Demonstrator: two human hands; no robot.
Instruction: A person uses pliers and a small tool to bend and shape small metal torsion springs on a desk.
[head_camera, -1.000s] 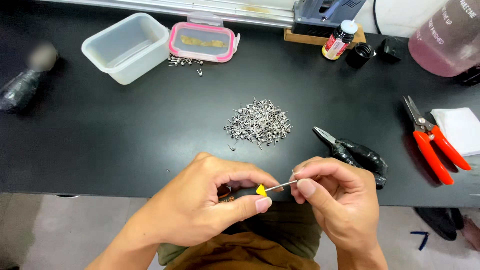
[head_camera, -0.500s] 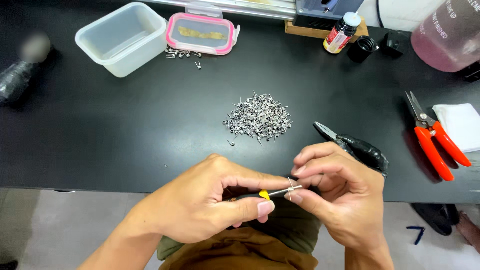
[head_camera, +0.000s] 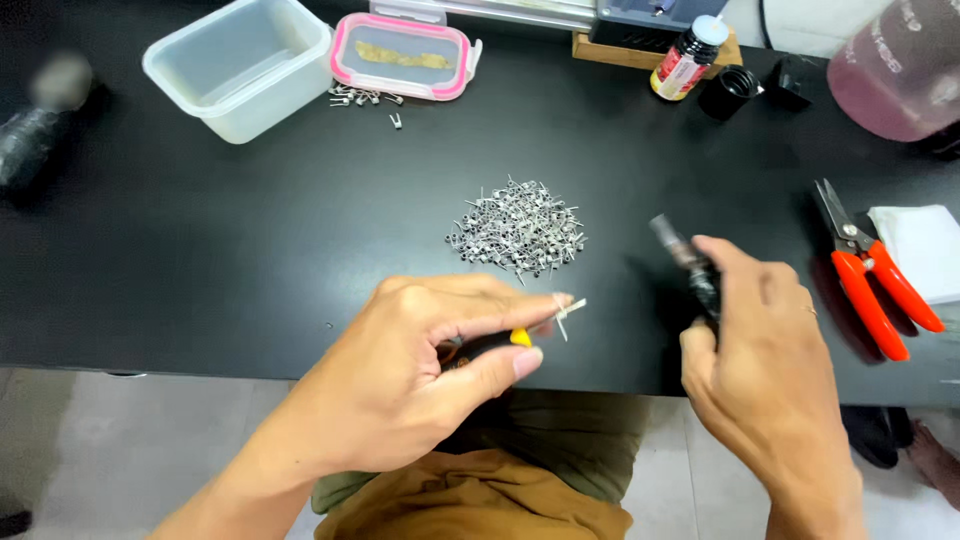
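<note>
My left hand pinches a small screwdriver with a yellow and black handle. A tiny wire coil sits on its thin shaft just past my fingertips. My right hand is closed around black-handled cutters, lifted off the table and blurred, their tip pointing up and left. A heap of several small metal wire coils lies on the black table just beyond both hands.
A clear plastic tub and its pink-rimmed lid stand far left, a few loose coils beside them. Red-handled pliers and white tissue lie right. A small bottle, black cap and pink jug sit at the back.
My right hand let go of the coil at the screwdriver tip, moved right and picked up the black-handled cutters from the table. My left hand still holds the screwdriver with the coil.
</note>
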